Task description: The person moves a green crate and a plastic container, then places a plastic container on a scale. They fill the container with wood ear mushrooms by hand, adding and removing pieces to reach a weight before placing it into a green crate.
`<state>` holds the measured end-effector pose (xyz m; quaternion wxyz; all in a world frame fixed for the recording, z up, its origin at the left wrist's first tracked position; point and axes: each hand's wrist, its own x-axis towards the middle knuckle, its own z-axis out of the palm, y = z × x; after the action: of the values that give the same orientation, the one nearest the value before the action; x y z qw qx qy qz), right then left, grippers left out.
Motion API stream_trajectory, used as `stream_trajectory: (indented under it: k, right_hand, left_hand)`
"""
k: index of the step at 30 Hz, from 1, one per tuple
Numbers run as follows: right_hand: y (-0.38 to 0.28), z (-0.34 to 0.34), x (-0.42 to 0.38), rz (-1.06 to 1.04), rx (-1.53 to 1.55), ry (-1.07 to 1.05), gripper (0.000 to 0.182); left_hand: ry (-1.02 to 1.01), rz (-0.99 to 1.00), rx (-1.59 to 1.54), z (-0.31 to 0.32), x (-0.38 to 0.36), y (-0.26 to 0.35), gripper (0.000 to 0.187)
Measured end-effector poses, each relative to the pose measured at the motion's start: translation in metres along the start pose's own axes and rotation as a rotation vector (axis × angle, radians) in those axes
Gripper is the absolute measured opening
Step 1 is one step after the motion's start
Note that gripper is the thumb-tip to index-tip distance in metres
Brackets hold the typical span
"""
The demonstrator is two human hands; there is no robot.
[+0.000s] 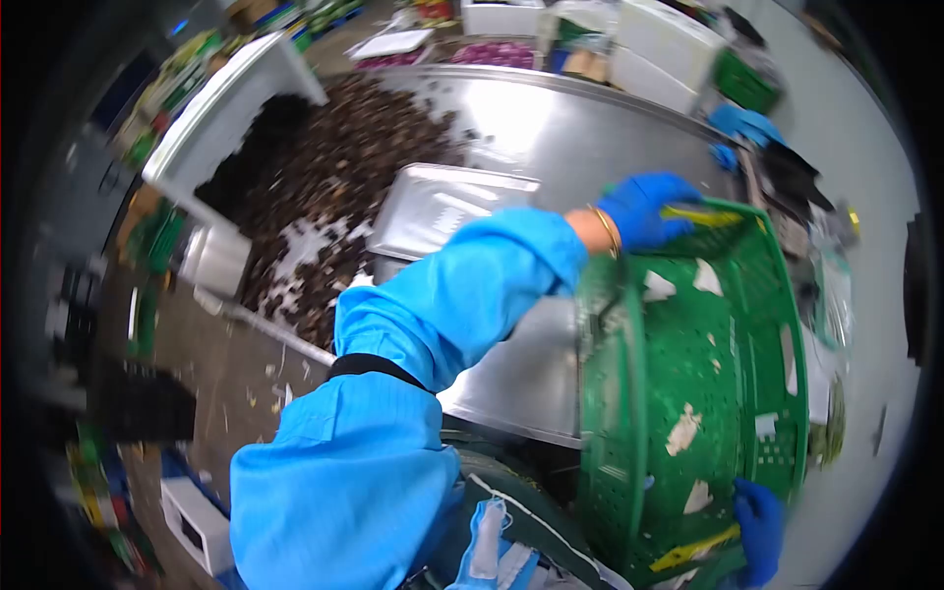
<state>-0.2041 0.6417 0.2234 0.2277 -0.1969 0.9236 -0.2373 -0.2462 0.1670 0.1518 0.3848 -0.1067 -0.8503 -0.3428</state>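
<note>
A green plastic crate (pixel 678 344) with yellow handles stands at the right, a few pale scraps stuck to its inside. My left hand (pixel 649 209), in a blue glove, reaches across in front of me and grips the crate's far end beside the yellow handle. At the near end, my right hand (pixel 759 531), also gloved in blue, holds the crate near its corner; part of that hand is hidden. Left of the crate, a shiny metal tray (pixel 447 208) lies on the steel table (pixel 610 133), partly covered by my blue left sleeve.
A heap of small dark brown pieces (pixel 364 128) spreads over the table's left side, spilling from a white foam box (pixel 211 123) on its side. A metal container (pixel 216 261) sits by the left edge. White foam boxes (pixel 664 54) stand beyond the far edge; a wall (pixel 846 157) runs along the right.
</note>
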Motion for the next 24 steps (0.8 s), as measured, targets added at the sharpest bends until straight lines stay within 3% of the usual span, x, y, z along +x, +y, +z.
stream_trajectory:
  k: [1, 3, 5, 7, 8, 11, 15, 17, 19, 20, 21, 22, 24]
  right_hand:
    - [-0.03, -0.007, 0.004, -0.034, -0.022, -0.032, 0.022]
    - [-0.093, -0.014, 0.011, -0.01, -0.192, -0.12, 0.026]
    - [-0.133, 0.002, 0.023, -0.088, -0.244, -0.151, 0.028]
    - [-0.171, 0.035, 0.033, -0.251, -0.13, 0.028, 0.026]
    - [-0.201, 0.049, 0.036, -0.365, -0.221, 0.003, 0.027]
    - [-0.304, 0.112, 0.051, -0.447, -0.228, -0.118, 0.03]
    - [-0.431, 0.215, 0.087, -0.563, -0.112, -0.398, 0.034]
    - [-0.478, 0.274, 0.123, -0.6, -0.051, -0.504, 0.034]
    - [-0.517, 0.344, 0.17, -0.553, 0.128, -0.542, 0.039]
    - [-0.537, 0.374, 0.198, -0.554, 0.241, -0.618, 0.043]
    - [-0.555, 0.406, 0.227, -0.552, 0.344, -0.637, 0.048]
    - [-0.583, 0.43, 0.249, -0.397, 0.379, -0.628, 0.055]
    - [-0.611, 0.486, 0.314, -0.349, 0.37, -0.534, 0.076]
  left_hand:
    - [0.044, 0.086, 0.0, -0.018, -0.019, 0.01, 0.027]
    - [-0.154, -0.049, 0.042, -0.07, -0.065, 0.025, 0.018]
    - [-0.221, -0.202, 0.159, -0.117, -0.123, 0.016, 0.01]
    - [-0.258, -0.454, 0.156, -0.174, -0.184, -0.001, 0.012]
    - [-0.235, -0.534, 0.13, -0.204, -0.214, -0.011, 0.015]
    - [-0.241, -0.759, 0.119, -0.292, -0.305, -0.053, 0.022]
    - [0.005, -1.142, -0.076, -0.393, -0.401, -0.119, 0.027]
    - [0.223, -1.12, -0.16, -0.431, -0.439, -0.154, 0.037]
    - [0.285, -1.156, -0.075, -0.464, -0.463, -0.194, 0.043]
    - [0.177, -1.245, -0.076, -0.487, -0.455, -0.2, 0.052]
    - [0.342, -1.189, -0.138, -0.492, -0.462, -0.216, 0.062]
    - [0.347, -1.208, -0.156, -0.5, -0.457, -0.225, 0.069]
    - [0.256, -1.23, -0.153, -0.517, -0.444, -0.244, 0.088]
